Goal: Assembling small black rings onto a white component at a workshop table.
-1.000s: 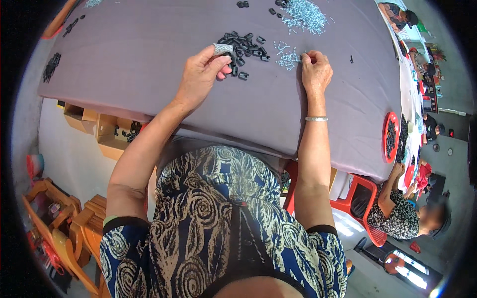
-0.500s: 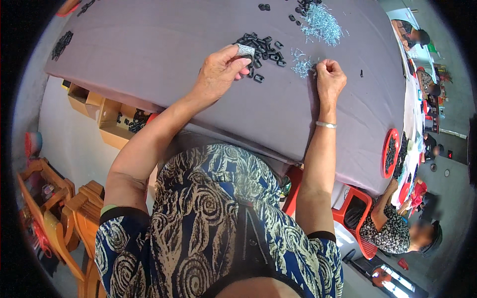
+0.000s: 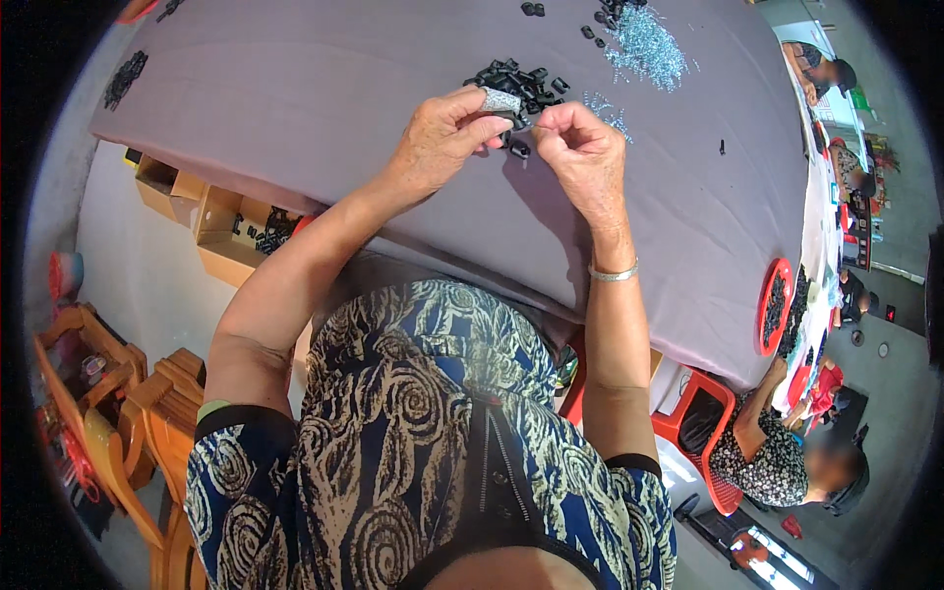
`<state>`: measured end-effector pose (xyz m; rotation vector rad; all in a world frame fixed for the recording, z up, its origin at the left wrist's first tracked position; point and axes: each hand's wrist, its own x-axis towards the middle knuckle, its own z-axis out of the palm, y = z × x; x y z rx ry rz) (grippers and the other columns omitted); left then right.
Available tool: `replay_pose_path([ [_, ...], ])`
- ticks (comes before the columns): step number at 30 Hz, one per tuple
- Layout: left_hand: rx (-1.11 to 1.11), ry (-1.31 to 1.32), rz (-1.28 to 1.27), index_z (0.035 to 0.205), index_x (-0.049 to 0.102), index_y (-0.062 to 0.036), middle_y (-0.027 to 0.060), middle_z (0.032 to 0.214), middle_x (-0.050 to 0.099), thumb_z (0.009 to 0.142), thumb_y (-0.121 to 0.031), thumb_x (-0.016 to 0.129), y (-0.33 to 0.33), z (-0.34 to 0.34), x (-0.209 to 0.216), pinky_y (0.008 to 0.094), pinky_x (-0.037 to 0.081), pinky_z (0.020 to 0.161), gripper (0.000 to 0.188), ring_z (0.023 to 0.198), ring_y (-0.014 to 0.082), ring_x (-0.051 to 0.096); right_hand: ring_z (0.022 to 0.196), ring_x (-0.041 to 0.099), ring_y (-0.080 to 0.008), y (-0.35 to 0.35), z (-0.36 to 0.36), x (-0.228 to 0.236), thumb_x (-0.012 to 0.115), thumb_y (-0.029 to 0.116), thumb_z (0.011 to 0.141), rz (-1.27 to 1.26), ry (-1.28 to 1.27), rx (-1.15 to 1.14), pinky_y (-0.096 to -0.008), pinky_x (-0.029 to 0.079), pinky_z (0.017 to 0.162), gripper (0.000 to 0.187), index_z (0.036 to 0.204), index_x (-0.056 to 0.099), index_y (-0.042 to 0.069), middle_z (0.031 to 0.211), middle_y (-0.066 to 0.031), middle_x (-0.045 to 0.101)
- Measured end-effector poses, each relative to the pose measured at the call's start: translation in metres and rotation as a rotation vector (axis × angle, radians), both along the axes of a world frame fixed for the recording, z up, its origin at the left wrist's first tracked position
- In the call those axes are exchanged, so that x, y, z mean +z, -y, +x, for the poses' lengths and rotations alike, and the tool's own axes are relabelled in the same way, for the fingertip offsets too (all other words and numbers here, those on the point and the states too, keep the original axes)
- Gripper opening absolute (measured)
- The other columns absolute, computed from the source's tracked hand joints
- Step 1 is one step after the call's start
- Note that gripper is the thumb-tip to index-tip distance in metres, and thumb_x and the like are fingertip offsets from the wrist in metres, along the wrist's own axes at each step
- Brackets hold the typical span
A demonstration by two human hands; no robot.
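My left hand (image 3: 442, 143) is closed, thumb against forefinger, over a heap of small black plastic parts (image 3: 536, 93). A silvery speckled cover (image 3: 502, 100) shows at its forefinger's end, and a small black plastic part (image 3: 505, 115) seems pinched below that. Just right of it, my right hand (image 3: 587, 157) pinches thumb and forefinger together, the tips close to the left hand's. Whatever they hold is too small to make out. Beyond the right hand lie a few tiny bluish-silver coil-like pieces (image 3: 615, 120) and a larger pile of tiny bluish-silver pieces (image 3: 647, 51).
A grey-brown cloth covers the table (image 3: 393, 69). Dark pieces (image 3: 126, 81) lie at its far left. At the right edge sits a red tray (image 3: 775, 307) of black parts. Cardboard boxes (image 3: 224, 251) and wooden chairs (image 3: 108, 423) stand left; a co-worker (image 3: 772, 462) sits right.
My right hand has moved left from the small scatter of bluish-silver pieces to the left hand's fingertips. The left hand has shifted slightly right and stays closed.
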<state>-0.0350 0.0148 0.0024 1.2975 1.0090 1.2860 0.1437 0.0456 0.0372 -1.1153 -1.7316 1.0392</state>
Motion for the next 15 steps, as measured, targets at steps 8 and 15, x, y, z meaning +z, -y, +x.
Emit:
replay_pose_path([
  [8,-0.073,-0.031,-0.013,0.096,0.064,0.0004,-0.0018,0.079,0.057,0.09,-0.013,0.06,0.002,-0.003,0.002,0.021,0.047,0.068,0.015,0.073,0.006,0.056,0.062,0.048,-0.0009,-0.002,0.005,0.008,0.059,-0.001,0.075,-0.148,-0.024,0.118,-0.0177,0.04,0.055,0.006,0.078,0.063,0.002,0.068,0.0055,0.058],
  [15,-0.175,-0.09,-0.034,0.098,0.065,-0.0007,-0.0016,0.082,0.059,0.089,-0.014,0.061,0.002,-0.007,0.005,0.0209,0.047,0.067,0.016,0.074,0.0058,0.056,0.059,0.047,-0.0028,-0.006,0.008,0.003,0.061,-0.002,0.077,-0.339,-0.166,0.201,-0.0186,0.036,0.052,0.006,0.08,0.063,0.001,0.069,0.0033,0.056],
])
